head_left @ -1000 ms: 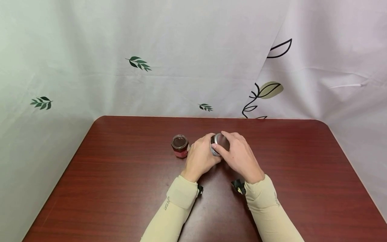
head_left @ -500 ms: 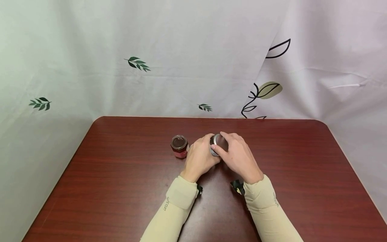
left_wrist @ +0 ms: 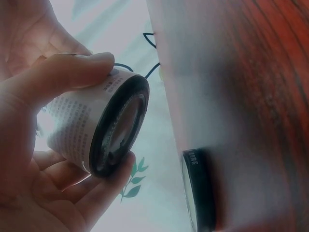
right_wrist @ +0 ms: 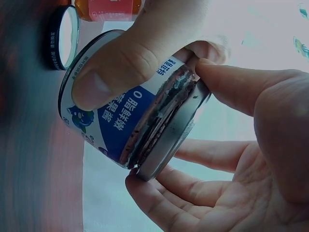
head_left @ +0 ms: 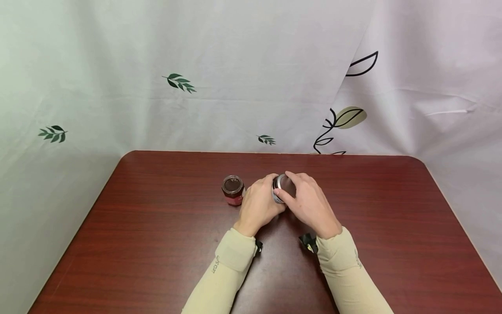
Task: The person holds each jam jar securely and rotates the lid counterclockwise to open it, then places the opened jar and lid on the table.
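Note:
My left hand (head_left: 259, 203) grips a small glass jam jar (right_wrist: 116, 113) with a white and blue label, tilted on its side above the table. In the left wrist view the jar's dark-ringed base (left_wrist: 123, 128) faces the camera, with the fingers wrapped around its body. At the other end, my right hand (head_left: 313, 203) pinches the rim of a grey metal lid (right_wrist: 176, 130) with spread fingertips. Jar glass shows between label and lid. Just left of the hands stands a second jar (head_left: 233, 196), dark red with a pinkish label.
A black-rimmed lid (left_wrist: 200, 188) lies on the table near the second jar; the hands hide it in the head view. The reddish-brown wooden table (head_left: 157, 244) ends at the back against a pale curtain (head_left: 235, 65) with leaf prints.
Both hands keep the same hold on the jar and its lid, with at most a tiny shift. The second jar stays put.

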A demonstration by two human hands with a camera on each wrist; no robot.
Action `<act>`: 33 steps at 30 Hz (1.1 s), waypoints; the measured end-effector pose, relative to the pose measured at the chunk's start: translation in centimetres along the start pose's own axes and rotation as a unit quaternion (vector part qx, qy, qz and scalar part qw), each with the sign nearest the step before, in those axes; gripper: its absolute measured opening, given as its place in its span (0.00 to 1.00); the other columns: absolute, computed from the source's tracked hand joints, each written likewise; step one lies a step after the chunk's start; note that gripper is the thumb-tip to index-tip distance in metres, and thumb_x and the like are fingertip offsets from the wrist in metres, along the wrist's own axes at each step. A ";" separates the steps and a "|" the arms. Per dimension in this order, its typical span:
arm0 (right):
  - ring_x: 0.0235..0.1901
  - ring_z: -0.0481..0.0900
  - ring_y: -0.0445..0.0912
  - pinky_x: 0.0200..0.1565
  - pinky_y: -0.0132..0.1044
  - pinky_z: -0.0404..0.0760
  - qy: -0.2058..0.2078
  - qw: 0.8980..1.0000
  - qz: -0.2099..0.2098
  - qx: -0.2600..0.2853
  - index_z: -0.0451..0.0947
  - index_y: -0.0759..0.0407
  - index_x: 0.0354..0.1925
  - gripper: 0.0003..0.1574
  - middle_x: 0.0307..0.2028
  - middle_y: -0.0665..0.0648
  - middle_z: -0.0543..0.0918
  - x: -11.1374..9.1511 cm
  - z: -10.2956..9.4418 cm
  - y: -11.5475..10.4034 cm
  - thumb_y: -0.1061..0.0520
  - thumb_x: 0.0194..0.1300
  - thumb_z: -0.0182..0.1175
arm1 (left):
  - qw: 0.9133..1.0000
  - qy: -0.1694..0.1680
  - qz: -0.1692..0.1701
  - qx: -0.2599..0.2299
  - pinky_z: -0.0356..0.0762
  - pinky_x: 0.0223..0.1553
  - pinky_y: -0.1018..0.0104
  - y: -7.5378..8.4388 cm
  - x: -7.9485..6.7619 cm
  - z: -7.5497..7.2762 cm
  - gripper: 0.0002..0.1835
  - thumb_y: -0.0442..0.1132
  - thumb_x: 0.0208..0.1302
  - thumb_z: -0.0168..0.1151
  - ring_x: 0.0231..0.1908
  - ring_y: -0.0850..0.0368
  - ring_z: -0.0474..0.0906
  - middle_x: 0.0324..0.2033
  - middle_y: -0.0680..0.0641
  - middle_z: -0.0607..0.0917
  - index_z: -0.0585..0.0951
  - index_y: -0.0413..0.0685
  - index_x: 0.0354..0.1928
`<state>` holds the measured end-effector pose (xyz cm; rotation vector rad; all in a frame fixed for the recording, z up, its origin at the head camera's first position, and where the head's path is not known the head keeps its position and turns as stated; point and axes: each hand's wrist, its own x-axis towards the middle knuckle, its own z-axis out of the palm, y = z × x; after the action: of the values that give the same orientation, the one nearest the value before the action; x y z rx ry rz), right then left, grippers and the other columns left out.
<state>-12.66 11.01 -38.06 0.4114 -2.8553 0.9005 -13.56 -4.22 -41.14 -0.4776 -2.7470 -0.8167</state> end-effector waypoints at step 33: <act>0.59 0.75 0.61 0.62 0.54 0.70 -0.007 1.000 -0.018 0.008 0.72 0.68 0.65 0.39 0.57 0.68 0.78 -0.1 -0.1 0.3 0.45 0.66 0.66 | 1.000 -0.001 0.008 -0.003 0.82 0.43 0.56 -0.1 -0.1 0.0 0.36 0.44 0.45 0.79 0.43 0.51 0.84 0.43 0.44 0.86 0.78 0.41 0.58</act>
<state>-12.62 11.31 -38.12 0.4697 -2.8454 0.9194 -13.54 -4.30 -41.20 -0.5012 -2.7393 -0.8221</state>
